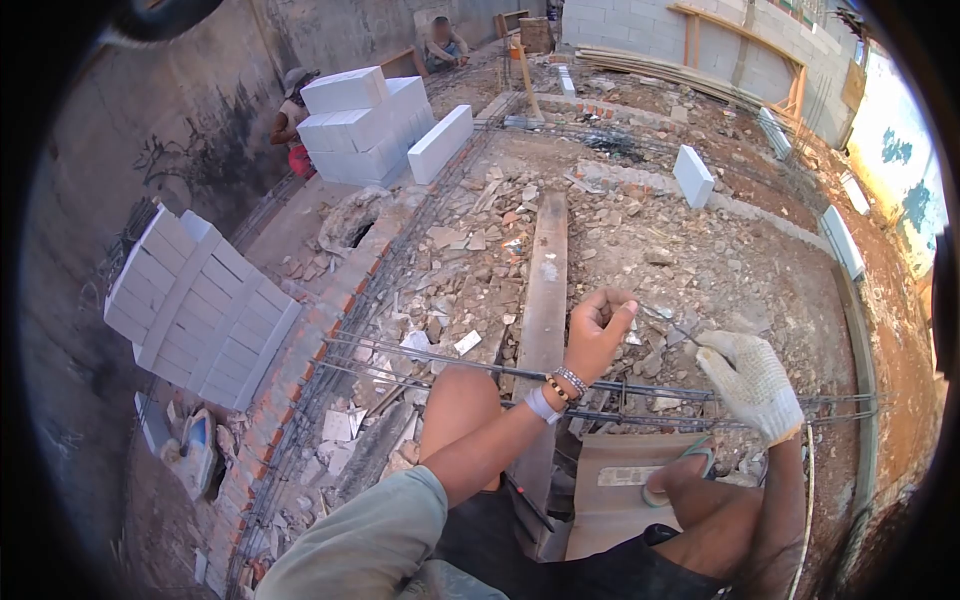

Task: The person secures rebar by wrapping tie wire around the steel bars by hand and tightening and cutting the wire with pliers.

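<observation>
My bare left hand (598, 335), with bracelets at the wrist, pinches one end of a thin wire (668, 322) between thumb and forefinger. In a knitted white glove, my right hand (748, 385) closes its fingertips at the wire's other end. Both hands are just above a rebar cage (660, 390) of long thin bars that runs crosswise in front of my knees. A wooden plank (546, 270) lies lengthwise beneath the cage. Near my lap a slim dark tool (527, 500) is partly visible; its kind is unclear.
Rubble (640, 250) covers the ground ahead. White blocks stand in a near-left stack (205, 300) and a farther stack (365, 130). More rebar (375, 265) runs along the brick edge at left. Two people, one crouching person (290, 125) and one seated person (443, 50), are near the wall.
</observation>
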Demonstrator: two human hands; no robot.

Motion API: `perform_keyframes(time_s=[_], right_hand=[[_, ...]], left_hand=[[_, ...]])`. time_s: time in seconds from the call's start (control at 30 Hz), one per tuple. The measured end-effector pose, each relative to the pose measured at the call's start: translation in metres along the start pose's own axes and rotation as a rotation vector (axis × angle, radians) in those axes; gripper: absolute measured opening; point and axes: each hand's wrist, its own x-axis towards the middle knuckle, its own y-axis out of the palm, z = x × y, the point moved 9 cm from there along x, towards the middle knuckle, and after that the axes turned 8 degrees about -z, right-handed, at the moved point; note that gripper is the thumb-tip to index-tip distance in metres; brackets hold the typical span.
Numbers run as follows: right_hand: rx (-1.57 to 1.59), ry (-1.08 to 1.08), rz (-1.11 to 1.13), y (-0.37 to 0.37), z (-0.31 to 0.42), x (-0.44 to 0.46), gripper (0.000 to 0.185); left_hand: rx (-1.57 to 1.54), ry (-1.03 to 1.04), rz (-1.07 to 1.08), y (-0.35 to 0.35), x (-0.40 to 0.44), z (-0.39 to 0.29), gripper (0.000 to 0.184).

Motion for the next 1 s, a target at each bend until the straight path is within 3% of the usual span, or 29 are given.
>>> perform_keyframes(time_s=[0.4,0.6,1.0], right_hand=[[-0.084,-0.082,-0.052,-0.004,0.007,0.001,0.024],[-0.099,-0.001,-0.026,0.003,0.000,0.003,0.024],[-0.180,0.003,0.006,0.006,0.000,0.000,0.025]], left_hand=[[0.024,0.005,-0.014,0.000,-0.001,0.005,0.012],[0.571,0.169,-0.095,-0.005,-0.005,-0.004,0.014],[0.865,0.358,-0.018,0.010,-0.011,-0.024,0.018]])
